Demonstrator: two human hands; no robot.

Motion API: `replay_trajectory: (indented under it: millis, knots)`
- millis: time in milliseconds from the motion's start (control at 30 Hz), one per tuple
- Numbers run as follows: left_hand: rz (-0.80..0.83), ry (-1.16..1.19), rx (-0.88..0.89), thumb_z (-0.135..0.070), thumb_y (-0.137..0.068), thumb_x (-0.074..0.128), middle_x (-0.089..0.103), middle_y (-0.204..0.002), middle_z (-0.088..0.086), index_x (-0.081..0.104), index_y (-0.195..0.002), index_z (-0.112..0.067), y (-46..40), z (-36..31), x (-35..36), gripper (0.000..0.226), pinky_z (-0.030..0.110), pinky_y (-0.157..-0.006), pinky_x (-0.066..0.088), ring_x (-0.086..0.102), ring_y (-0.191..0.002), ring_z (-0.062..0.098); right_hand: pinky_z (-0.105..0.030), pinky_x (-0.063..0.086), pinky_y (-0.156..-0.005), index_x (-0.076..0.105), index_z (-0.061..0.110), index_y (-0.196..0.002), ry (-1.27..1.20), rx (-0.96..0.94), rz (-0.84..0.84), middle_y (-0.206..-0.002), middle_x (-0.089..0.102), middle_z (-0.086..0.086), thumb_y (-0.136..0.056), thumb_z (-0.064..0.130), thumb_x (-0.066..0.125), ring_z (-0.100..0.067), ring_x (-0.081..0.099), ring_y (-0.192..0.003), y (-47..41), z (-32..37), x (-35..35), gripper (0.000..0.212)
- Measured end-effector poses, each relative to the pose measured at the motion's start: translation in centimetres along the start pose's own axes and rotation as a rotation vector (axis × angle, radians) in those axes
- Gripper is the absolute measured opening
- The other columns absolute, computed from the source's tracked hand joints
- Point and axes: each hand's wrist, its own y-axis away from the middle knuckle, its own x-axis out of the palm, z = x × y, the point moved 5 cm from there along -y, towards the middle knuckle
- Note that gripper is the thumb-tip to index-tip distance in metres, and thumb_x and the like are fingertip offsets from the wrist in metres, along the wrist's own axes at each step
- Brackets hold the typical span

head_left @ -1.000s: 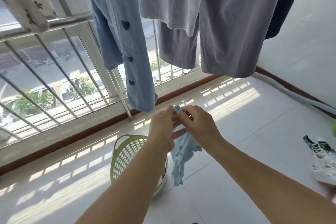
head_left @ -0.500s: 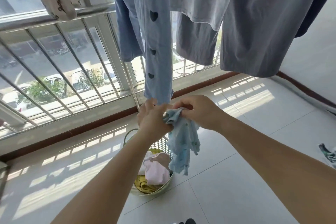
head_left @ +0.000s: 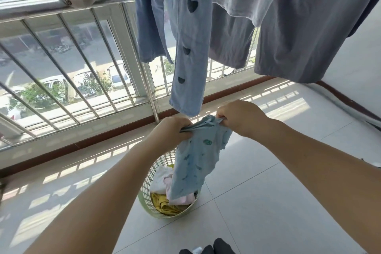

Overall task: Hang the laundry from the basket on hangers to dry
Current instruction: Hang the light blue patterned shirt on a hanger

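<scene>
both hands up at centre frame: left hand [head_left: 172, 132] and right hand [head_left: 239, 117] each pinch the top edge of a small light blue garment [head_left: 198, 161], stretching it between them. it dangles over the green laundry basket [head_left: 147, 187] below, pink and yellow clothes inside.

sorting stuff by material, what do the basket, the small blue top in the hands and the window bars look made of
Basket: looks like moulded plastic, pale green, perforated wall.
Small blue top: soft thin fabric, probably cotton knit; it drapes and bunches.
Window bars: apparently metal, silvery with a dull sheen.
</scene>
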Motion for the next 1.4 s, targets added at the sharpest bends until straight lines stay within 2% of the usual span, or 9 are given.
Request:
replay_trajectory:
  millis: [233, 367, 533, 667, 833, 933, 1133, 1300, 1400]
  knots:
    - [0.025, -0.025, -0.04, -0.028, -0.094, 0.052, 0.061, -0.083, 0.004, 0.065, -0.094, -0.01, 1.0, 2.2, -1.3, 0.022, 0.022, -0.06, 0.037, 0.051, -0.072, 0.015, -0.028, 0.033, -0.061, 0.056, 0.016, -0.075, -0.226, 0.034, 0.008, -0.081, 0.058, -0.005, -0.089, 0.018, 0.05, -0.025, 0.054, -0.081, -1.6, 1.6, 1.2, 0.016]
    - [0.04, -0.057, -0.073, -0.024, -0.094, 0.052, 0.065, -0.09, 0.003, 0.067, -0.101, -0.012, 1.8, 3.2, -2.0, 0.021, 0.025, -0.062, 0.036, 0.052, -0.076, 0.016, -0.032, 0.045, -0.064, 0.055, 0.018, -0.076, -0.417, 0.053, 0.034, -0.083, 0.062, -0.007, -0.088, 0.013, 0.048, -0.025, 0.06, -0.079, -2.9, 2.5, 2.1, 0.015]
    - [0.014, -0.087, -0.157, -0.02, -0.093, 0.052, 0.059, -0.087, -0.001, 0.065, -0.105, -0.012, 3.1, 4.5, -2.5, 0.019, 0.025, -0.069, 0.036, 0.05, -0.08, 0.016, -0.028, 0.037, -0.066, 0.054, 0.018, -0.077, -0.382, -0.094, 0.051, -0.085, 0.052, 0.001, -0.087, 0.016, 0.057, -0.017, 0.049, -0.079, -4.9, 4.7, 2.2, 0.011]
    - [-0.018, -0.102, -0.23, -0.017, -0.093, 0.053, 0.056, -0.085, -0.004, 0.066, -0.105, -0.013, 4.0, 5.8, -2.4, 0.018, 0.024, -0.068, 0.035, 0.049, -0.079, 0.015, -0.025, 0.032, -0.058, 0.051, 0.017, -0.067, -0.398, -0.277, 0.108, -0.084, 0.05, -0.001, -0.079, 0.028, 0.072, -0.013, 0.042, -0.069, -5.5, 7.2, 1.8, 0.027]
    - [-0.091, -0.068, -0.33, -0.014, -0.091, 0.054, 0.067, -0.097, 0.004, 0.067, -0.107, -0.013, 4.4, 7.0, -2.2, 0.02, 0.025, -0.067, 0.036, 0.05, -0.08, 0.017, -0.017, 0.029, -0.053, 0.037, 0.024, -0.062, -0.477, -0.361, 0.157, -0.076, 0.047, 0.003, -0.078, 0.006, 0.066, -0.014, 0.04, -0.069, -6.4, 8.8, 2.7, 0.038]
    - [-0.14, -0.04, -0.381, -0.013, -0.089, 0.057, 0.068, -0.099, 0.004, 0.068, -0.106, -0.015, 4.3, 7.7, -1.5, 0.02, 0.025, -0.061, 0.035, 0.056, -0.088, 0.021, -0.019, 0.04, -0.061, 0.04, 0.028, -0.063, -0.609, -0.37, 0.218, -0.089, 0.063, -0.003, -0.076, -0.004, 0.061, -0.013, 0.051, -0.074, -7.2, 8.9, 4.1, 0.041]
    - [-0.192, 0.049, -0.448, -0.006, -0.086, 0.057, 0.07, -0.098, 0.009, 0.07, -0.102, -0.011, 3.5, 10.0, 1.5, 0.021, 0.034, -0.079, 0.047, 0.06, -0.092, 0.028, -0.025, 0.043, -0.066, 0.05, 0.028, -0.068, -0.742, -0.399, 0.352, -0.081, 0.057, 0.001, -0.076, -0.009, 0.055, -0.014, 0.05, -0.075, -9.3, 8.8, 8.4, 0.038]
    - [-0.191, 0.097, -0.509, 0.001, -0.087, 0.051, 0.068, -0.097, 0.011, 0.07, -0.101, -0.008, 1.7, 13.5, 5.3, 0.026, 0.025, -0.071, 0.038, 0.054, -0.084, 0.021, -0.024, 0.036, -0.058, 0.051, 0.026, -0.067, -0.831, -0.34, 0.385, -0.071, 0.051, 0.008, -0.074, -0.01, 0.052, -0.008, 0.043, -0.064, -11.9, 8.8, 13.5, 0.036]
    - [-0.188, 0.136, -0.539, 0.002, -0.087, 0.05, 0.069, -0.1, 0.013, 0.07, -0.102, -0.008, 0.6, 16.4, 7.5, 0.027, 0.026, -0.074, 0.04, 0.058, -0.091, 0.028, -0.022, 0.036, -0.057, 0.05, 0.027, -0.067, -0.814, -0.321, 0.357, -0.073, 0.052, 0.01, -0.075, -0.008, 0.052, -0.007, 0.042, -0.065, -13.7, 9.0, 16.4, 0.036]
